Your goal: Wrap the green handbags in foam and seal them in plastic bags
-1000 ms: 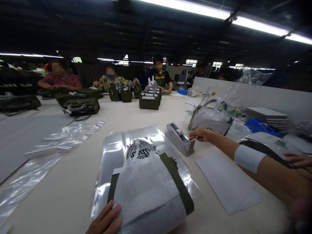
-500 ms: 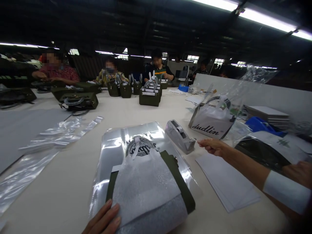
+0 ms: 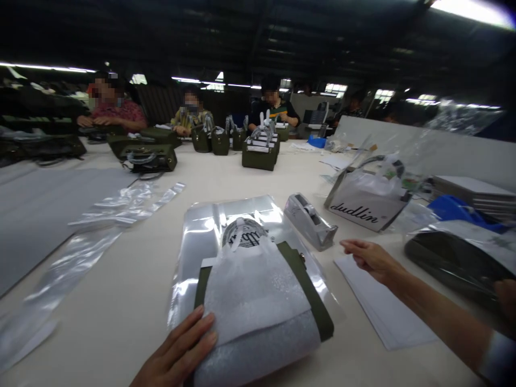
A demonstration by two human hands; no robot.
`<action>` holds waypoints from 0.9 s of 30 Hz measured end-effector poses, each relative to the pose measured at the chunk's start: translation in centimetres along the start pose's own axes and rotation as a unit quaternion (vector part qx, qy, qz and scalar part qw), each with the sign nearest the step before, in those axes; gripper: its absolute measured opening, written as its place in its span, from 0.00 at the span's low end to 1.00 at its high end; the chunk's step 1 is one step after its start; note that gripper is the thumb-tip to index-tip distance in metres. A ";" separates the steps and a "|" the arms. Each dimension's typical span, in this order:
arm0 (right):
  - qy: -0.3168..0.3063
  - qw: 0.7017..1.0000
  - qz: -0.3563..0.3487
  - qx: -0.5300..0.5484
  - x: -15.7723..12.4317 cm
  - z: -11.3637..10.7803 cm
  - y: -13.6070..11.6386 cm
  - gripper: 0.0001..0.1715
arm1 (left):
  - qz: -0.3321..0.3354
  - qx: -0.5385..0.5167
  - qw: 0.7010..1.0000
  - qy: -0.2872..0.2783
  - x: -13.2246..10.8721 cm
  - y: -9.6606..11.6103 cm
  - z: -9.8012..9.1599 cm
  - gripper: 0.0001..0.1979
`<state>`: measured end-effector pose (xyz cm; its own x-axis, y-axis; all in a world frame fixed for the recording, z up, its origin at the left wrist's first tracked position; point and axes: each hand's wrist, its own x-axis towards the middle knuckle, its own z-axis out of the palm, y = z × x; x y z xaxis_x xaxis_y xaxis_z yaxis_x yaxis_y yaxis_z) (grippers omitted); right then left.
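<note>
The green handbag (image 3: 315, 294) lies left of the tape dispenser (image 3: 310, 221), our left hand (image 3: 181, 344) laid unclenched along its edge. It looks light, its white wrap (image 3: 258, 293) slippery; the stiffer sides seem the best hold. Right of the dispenser, our right hand (image 3: 370, 259) pinches, on what we cannot tell.

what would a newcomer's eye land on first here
Probably the green bag in pale wrapping, front and centre on shiny clear plastic, with the left hand resting at its left edge. Next, likely the bold black "dudlin" lettering to the right, just beyond the tape dispenser. Across the white table, more green bags stand near seated co-workers.
</note>
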<state>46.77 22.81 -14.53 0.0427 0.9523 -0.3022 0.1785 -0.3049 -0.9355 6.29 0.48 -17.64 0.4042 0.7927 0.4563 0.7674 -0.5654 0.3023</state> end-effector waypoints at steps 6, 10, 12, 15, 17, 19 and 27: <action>-0.281 0.950 0.079 0.114 -11.1 7.8 -6.1 0.13 | 0.013 -0.028 0.999 -0.025 0.6 0.7 -1.1 0.33; -0.434 0.882 0.122 0.134 -15.3 14.1 -7.1 0.06 | 0.005 -0.035 0.999 -0.004 0.0 0.5 -1.0 0.34; -0.457 0.868 0.140 0.135 -15.9 16.1 -6.5 0.05 | 0.011 -0.043 0.999 0.010 -0.2 0.3 -0.8 0.35; -0.450 0.871 0.161 0.111 -16.1 17.5 -5.2 0.05 | 0.012 -0.044 0.999 0.018 -0.4 -0.1 -0.6 0.35; -0.437 0.877 0.175 0.095 -16.2 17.8 -4.5 0.06 | 0.015 -0.042 0.999 0.020 -0.5 -0.5 -0.5 0.35; -0.423 0.883 0.190 0.079 -16.4 17.8 -4.2 0.07 | 0.021 -0.039 0.999 0.020 -0.6 -0.7 -0.4 0.34; -0.382 0.906 0.181 0.011 -17.0 18.3 -3.9 0.12 | 0.068 -0.018 0.997 0.019 0.0 -1.3 -0.6 0.31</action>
<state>27.40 7.55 -9.14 -0.6001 0.5052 -0.6202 0.2683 -0.6033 -0.7510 5.01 1.07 -17.49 0.4838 0.6999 0.5254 0.6885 -0.6750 0.2652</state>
